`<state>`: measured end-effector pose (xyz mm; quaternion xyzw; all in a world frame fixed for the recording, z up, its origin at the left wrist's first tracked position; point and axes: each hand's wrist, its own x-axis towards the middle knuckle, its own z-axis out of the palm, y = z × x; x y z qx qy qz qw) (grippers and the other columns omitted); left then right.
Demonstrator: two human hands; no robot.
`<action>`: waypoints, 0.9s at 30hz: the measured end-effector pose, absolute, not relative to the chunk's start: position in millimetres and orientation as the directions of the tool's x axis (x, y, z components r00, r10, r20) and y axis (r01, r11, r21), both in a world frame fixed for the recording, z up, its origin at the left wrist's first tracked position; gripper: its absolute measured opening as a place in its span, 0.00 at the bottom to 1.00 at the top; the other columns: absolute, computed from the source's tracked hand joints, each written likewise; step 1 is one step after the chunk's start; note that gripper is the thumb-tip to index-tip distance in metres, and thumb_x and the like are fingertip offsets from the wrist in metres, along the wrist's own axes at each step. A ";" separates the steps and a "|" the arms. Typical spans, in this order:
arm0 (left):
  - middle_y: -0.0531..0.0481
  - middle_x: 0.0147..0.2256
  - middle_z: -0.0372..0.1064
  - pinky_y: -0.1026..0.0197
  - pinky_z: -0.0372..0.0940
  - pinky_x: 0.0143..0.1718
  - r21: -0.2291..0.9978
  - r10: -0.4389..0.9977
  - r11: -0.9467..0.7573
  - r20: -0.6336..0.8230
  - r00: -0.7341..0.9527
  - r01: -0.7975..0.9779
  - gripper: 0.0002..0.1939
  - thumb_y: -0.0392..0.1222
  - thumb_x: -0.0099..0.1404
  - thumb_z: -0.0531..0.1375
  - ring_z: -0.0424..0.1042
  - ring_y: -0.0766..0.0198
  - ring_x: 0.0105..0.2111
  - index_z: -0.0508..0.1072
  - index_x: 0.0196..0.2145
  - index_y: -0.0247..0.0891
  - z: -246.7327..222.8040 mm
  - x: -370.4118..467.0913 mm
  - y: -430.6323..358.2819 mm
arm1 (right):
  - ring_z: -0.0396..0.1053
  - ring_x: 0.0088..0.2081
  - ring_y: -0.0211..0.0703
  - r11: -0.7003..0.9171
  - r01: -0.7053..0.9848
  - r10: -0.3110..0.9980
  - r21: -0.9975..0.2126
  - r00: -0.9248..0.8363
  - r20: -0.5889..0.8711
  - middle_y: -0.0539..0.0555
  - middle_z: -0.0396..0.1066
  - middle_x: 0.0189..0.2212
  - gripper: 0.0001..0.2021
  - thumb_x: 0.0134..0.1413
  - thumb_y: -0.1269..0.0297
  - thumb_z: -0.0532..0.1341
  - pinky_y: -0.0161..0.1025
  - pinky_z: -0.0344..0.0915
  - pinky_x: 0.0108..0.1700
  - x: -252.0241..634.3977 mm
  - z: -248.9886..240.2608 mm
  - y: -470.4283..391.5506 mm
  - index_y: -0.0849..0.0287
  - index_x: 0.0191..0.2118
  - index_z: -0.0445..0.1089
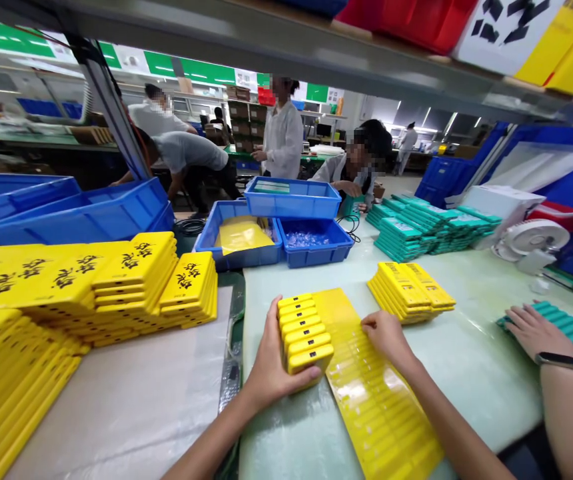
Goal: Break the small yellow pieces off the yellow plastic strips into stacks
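The left hand [272,375] grasps a row of yellow cases [302,333], thumb against the nearest case. A yellow sheet [386,417] lies just right of this grip. The right hand [387,335] is at the sheet's right edge, fingertips drawn together; whether they pinch anything cannot be told. Yellow stacks [409,291] stand just beyond the right hand.

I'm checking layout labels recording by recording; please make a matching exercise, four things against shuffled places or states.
1. Left hand
2. Right hand
3. Yellow sheet
4. Teal stack

A. Between the two hands, on the table
B. Far side, right of the blue bins
C. Gripping a row of yellow blocks
D. Bunched at the sheet's right edge

Pairs: 1-C, 2-D, 3-A, 4-B
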<state>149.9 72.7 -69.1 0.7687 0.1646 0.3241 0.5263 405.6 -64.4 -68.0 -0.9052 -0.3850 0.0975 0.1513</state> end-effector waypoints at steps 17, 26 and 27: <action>0.28 0.71 0.50 0.28 0.48 0.72 0.911 0.607 -0.407 0.326 0.725 -0.068 0.69 0.60 0.52 0.75 0.54 0.31 0.71 0.34 0.74 0.40 -68.7 147.2 69.9 | 0.79 0.47 0.56 -0.758 0.639 0.652 -0.130 0.747 -0.129 0.69 0.81 0.43 0.08 0.61 0.69 0.67 0.39 0.64 0.42 384.0 -59.9 -46.5 0.68 0.43 0.80; 0.30 0.72 0.47 0.26 0.46 0.72 0.894 0.619 -0.446 0.335 0.710 -0.033 0.69 0.61 0.52 0.74 0.52 0.29 0.72 0.35 0.74 0.43 -70.4 144.6 71.9 | 0.79 0.49 0.50 -0.669 0.699 0.737 -0.255 0.669 -0.100 0.68 0.80 0.49 0.15 0.65 0.62 0.66 0.35 0.67 0.45 366.9 -46.3 51.6 0.68 0.50 0.78; 0.30 0.73 0.46 0.25 0.45 0.72 0.894 0.617 -0.446 0.334 0.712 -0.033 0.68 0.62 0.52 0.74 0.50 0.29 0.72 0.34 0.74 0.43 -70.6 144.2 72.1 | 0.78 0.51 0.51 -0.672 0.697 0.734 -0.251 0.671 -0.103 0.69 0.79 0.50 0.15 0.65 0.64 0.66 0.35 0.68 0.47 361.9 -47.7 57.6 0.69 0.51 0.77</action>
